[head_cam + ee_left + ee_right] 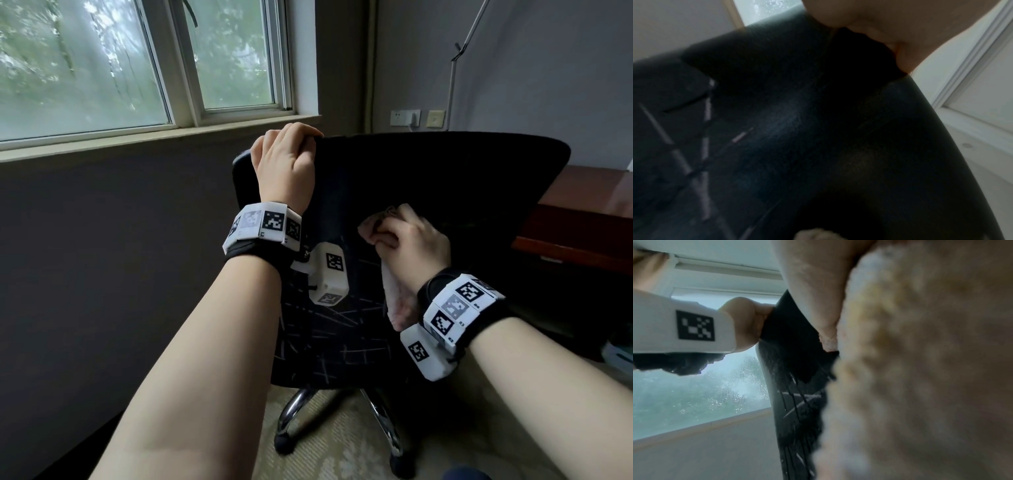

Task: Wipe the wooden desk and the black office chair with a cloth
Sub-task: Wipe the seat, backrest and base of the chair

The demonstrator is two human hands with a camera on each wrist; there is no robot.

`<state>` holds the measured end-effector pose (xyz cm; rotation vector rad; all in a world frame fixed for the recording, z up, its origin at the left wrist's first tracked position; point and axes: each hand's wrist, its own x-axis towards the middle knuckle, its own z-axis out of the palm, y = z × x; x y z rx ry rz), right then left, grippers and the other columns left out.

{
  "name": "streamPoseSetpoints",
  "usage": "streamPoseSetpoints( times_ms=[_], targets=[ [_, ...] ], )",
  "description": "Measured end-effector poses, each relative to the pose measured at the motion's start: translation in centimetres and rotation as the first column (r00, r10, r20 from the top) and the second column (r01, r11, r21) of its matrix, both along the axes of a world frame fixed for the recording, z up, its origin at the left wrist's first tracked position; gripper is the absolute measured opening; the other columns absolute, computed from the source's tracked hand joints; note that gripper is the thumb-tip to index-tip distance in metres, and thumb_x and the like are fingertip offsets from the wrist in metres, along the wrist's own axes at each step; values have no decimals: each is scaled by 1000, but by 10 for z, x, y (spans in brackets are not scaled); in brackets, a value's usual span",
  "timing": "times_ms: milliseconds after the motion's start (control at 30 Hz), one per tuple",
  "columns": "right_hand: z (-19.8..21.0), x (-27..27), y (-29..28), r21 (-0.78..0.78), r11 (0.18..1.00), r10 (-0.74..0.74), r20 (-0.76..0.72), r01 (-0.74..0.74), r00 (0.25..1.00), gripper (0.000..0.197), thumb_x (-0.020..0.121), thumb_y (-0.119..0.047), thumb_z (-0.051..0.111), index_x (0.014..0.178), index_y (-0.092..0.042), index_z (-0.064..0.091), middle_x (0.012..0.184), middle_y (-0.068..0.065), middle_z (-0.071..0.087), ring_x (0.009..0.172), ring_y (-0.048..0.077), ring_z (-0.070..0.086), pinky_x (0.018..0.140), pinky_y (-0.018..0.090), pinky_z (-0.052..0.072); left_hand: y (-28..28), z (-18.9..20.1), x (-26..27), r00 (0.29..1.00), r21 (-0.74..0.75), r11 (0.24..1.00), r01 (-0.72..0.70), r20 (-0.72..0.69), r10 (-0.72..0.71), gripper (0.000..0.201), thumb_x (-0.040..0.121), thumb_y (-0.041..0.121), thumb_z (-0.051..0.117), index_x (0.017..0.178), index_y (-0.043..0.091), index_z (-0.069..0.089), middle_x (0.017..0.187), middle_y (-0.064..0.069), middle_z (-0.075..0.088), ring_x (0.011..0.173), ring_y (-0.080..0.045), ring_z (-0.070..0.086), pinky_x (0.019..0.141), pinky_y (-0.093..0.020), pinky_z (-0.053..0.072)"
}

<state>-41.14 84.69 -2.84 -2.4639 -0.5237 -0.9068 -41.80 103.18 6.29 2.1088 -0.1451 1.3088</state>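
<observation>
The black office chair [428, 178] stands in front of me, its backrest toward me and its patterned lower back below. My left hand [287, 154] grips the top left corner of the backrest, fingers curled over its edge [869, 32]. My right hand [407, 236] holds a pale fluffy cloth [373, 224] bunched in its fingers and presses it against the backrest's middle. The cloth [920, 369] fills most of the right wrist view, beside the chair's edge [797, 353]. A corner of the wooden desk [582, 212] shows behind the chair at the right.
A window [137, 61] with a pale sill runs along the dark wall at the left. Wall sockets [406, 118] and a thin metal lamp arm [459, 51] are behind the chair. The chair's chrome base [294, 411] rests on light carpet.
</observation>
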Motion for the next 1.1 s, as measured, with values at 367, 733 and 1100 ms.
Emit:
streamPoseSetpoints(
  times_ms=[367,733,1100],
  targets=[
    [-1,-25,-43,16,1000,14,-198,-11,980,19,82,-23,60,96,-30,71,102,-8,54,91,18,59,68,24,39,-28,-9,-13,977,77,975,-207,-36,210,47,86,16,35,129,17,55,138,4,50,139,-18,29,117,-30,0],
    [76,-20,-63,294,952,-43,408,-86,912,20,75,-17,65,94,-16,70,105,8,57,91,25,60,70,29,48,-80,2,5,987,410,908,-81,-95,131,56,75,16,40,129,25,52,125,5,53,124,-18,38,111,-30,7],
    [67,5,-40,208,977,-51,438,-46,898,15,74,-20,62,87,-14,68,106,9,60,95,32,60,70,33,50,-75,-1,10,995,219,973,-79,-34,88,56,58,15,40,108,26,62,108,8,58,114,-17,43,104,-23,8]
  ],
)
